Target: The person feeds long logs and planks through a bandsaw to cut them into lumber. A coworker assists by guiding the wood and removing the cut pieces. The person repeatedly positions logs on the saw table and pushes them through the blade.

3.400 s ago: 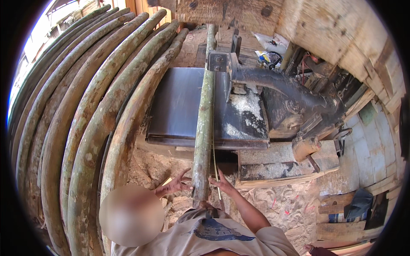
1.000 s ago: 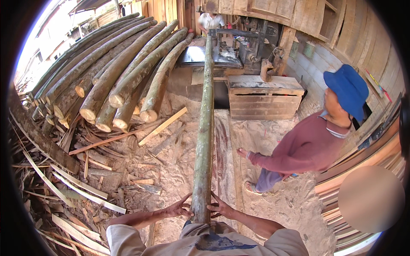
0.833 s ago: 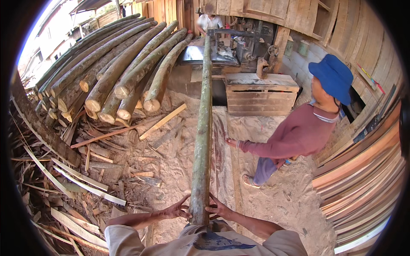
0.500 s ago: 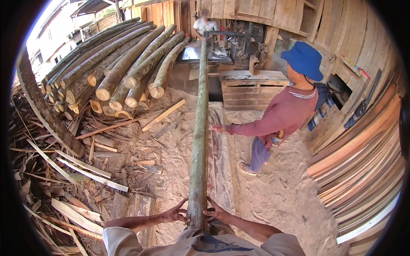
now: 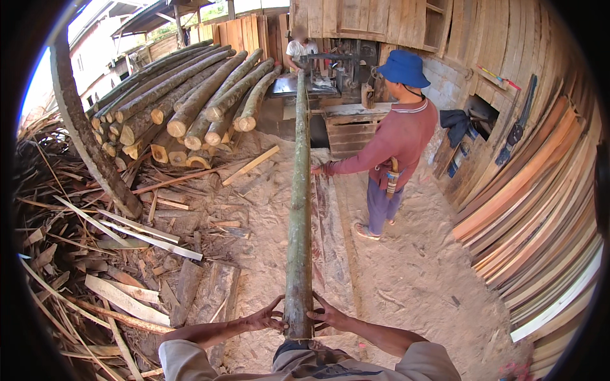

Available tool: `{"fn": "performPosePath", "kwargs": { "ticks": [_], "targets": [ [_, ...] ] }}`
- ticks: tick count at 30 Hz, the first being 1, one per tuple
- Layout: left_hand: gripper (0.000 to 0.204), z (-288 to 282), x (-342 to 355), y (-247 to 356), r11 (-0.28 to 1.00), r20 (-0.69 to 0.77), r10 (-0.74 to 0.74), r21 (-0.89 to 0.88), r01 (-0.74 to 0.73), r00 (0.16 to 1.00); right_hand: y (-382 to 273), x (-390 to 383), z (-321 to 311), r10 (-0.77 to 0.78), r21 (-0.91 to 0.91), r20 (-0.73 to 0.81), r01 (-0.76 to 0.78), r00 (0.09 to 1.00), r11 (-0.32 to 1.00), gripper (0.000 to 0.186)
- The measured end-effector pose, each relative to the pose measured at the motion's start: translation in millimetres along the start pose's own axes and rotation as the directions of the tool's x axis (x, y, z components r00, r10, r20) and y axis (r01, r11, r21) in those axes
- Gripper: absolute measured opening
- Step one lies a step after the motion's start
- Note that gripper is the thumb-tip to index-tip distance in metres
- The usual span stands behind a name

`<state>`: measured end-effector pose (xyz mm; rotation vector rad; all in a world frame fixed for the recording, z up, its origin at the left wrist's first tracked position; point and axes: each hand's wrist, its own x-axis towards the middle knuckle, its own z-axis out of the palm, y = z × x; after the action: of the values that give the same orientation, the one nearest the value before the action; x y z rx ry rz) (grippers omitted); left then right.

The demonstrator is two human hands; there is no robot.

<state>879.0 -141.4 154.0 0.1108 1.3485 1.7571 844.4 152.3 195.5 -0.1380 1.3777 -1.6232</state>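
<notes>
A long, slim log (image 5: pixel 300 209) with greenish-grey bark stretches straight ahead from my waist to a metal saw table (image 5: pixel 304 86) at the back. Near its close end, my left hand (image 5: pixel 265 317) grips the left side, fingers curved against the bark. My right hand (image 5: pixel 328 315) holds the opposite side at the same height. A co-worker in a blue hat and red top (image 5: pixel 399 136) stands to the right, one hand at the log's right side, partly hidden by it. At the far end, another person in white (image 5: pixel 301 51) has a hand by the log.
Stacked logs (image 5: pixel 190 120) fill the back left, behind a leaning post (image 5: pixel 82 127). Offcuts and bark scraps (image 5: pixel 95 254) litter the left ground. Long sawn boards (image 5: pixel 540 222) line the right side. A dark saw machine (image 5: pixel 346 66) and a wooden bench (image 5: pixel 352 127) stand beyond the co-worker.
My view has shifted a little. The co-worker in the blue hat has brought a hand closer to the log and stands more upright. My hands keep their hold near its close end.
</notes>
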Motion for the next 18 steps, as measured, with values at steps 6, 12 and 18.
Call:
{"fn": "performPosePath", "kwargs": {
  "ticks": [6,12,18],
  "targets": [
    [0.101,48.2,-45.3,-52.5,0.999,0.014,-0.015,-0.036,0.015,1.0,59.0,-46.3,44.1,0.026,0.009,0.0,-0.026,1.0,1.0,0.104],
    [0.108,101.8,-84.5,-106.0,0.997,-0.013,-0.072,0.002,0.072,0.997,120.2,-90.7,90.2,0.051,0.083,0.028,-0.053,0.998,0.995,0.103],
    [0.11,152.1,-136.3,-151.8,0.998,-0.029,-0.045,0.031,0.046,0.999,181.9,-126.9,138.1,0.018,0.129,0.02,-0.02,1.0,0.992,0.101]
  ]
}}
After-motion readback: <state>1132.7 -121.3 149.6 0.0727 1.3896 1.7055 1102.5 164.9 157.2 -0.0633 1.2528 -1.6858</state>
